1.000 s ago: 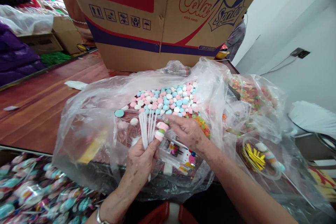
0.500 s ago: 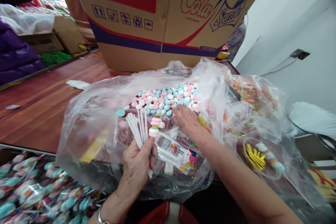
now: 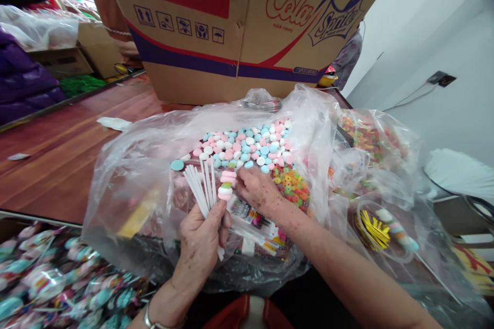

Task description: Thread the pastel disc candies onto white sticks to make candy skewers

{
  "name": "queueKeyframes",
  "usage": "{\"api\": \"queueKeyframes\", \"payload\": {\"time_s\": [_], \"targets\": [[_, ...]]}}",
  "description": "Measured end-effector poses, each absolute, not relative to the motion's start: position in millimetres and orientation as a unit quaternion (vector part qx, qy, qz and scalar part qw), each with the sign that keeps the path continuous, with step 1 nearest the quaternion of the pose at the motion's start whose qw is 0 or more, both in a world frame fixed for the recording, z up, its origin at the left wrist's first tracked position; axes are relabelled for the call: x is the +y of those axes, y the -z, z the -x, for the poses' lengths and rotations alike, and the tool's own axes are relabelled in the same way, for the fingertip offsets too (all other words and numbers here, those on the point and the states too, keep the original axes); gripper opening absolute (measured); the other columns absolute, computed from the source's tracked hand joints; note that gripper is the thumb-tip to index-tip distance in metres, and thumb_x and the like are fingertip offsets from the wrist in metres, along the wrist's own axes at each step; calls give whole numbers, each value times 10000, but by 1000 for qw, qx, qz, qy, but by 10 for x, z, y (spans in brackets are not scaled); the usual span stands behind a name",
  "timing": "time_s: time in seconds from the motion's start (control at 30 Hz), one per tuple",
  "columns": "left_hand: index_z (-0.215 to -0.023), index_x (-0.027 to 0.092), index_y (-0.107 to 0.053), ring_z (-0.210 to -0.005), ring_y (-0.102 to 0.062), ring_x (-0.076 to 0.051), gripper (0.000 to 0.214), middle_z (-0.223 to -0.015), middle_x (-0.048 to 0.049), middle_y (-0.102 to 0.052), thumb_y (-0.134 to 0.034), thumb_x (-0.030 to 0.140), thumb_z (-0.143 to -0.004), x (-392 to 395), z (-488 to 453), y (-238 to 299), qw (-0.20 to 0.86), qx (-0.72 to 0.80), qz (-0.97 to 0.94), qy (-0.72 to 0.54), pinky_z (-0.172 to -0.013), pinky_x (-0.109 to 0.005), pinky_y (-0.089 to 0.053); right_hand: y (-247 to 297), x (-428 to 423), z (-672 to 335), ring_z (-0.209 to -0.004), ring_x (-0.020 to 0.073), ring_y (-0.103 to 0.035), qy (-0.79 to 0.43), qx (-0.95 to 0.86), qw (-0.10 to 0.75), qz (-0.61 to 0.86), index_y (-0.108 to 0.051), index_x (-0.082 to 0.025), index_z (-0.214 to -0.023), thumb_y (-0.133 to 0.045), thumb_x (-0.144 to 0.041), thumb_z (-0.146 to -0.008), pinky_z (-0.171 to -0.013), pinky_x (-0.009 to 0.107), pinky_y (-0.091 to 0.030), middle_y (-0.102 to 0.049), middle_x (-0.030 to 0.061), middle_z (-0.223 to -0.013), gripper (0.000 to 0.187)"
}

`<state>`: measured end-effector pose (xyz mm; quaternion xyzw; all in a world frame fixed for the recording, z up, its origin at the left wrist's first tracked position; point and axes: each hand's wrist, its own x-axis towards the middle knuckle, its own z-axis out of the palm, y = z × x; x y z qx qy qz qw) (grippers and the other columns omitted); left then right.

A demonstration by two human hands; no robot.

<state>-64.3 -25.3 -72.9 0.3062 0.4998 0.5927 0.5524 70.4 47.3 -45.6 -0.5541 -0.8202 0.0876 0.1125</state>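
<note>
My left hand [image 3: 204, 234] is closed round a bundle of white lollipop sticks [image 3: 200, 185]. One stick bears a stack of pink and white marshmallows [image 3: 226, 187] with green gummy rings between them. Beside the top of that stack, my right hand [image 3: 257, 187] has its fingers drawn together; whatever is in the fingertips is hidden. Pink, white and blue round marshmallows [image 3: 247, 144] lie loose just beyond both hands. To the right of my right hand is a heap of colourful gummy rings [image 3: 292, 185]. Under the hands lie printed clear packets [image 3: 247, 213].
A large cardboard box [image 3: 239, 25] stands behind the clear plastic sheeting [image 3: 154, 133]. Yellow twist ties [image 3: 372, 230] and a wrapped candy stick [image 3: 399, 231] lie at right. Many wrapped candies [image 3: 57, 277] fill the lower left. A person [image 3: 113, 15] is partly visible behind the box.
My right hand has come back from the marshmallow pile, moving left and nearer to the candy stack, uncovering the gummy rings. My left hand has hardly moved.
</note>
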Motion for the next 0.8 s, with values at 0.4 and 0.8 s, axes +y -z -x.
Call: {"api": "queueKeyframes", "payload": {"time_s": [0.4,0.8], "targets": [[-695,176,-577,-277,-396,-47,314,-502,61,-591,-749,413,-807,-235,652,755,563,506,-319,-570,-294,-160,-261,572,574,-688,-1048,254,-632,-7,-868,52,493,-649,-154,-1192,-512,-173,-984,-884,317,-501,-711,120,-1055,249],[-640,172,-557,-292,-393,-46,378,-502,45,-576,-714,451,-840,-248,693,785,567,512,-368,-530,-314,-164,-252,487,719,-927,-609,128,-547,-424,-548,452,562,-593,-207,-775,-657,-234,-706,-612,256,-464,-592,-60,-652,98]]}}
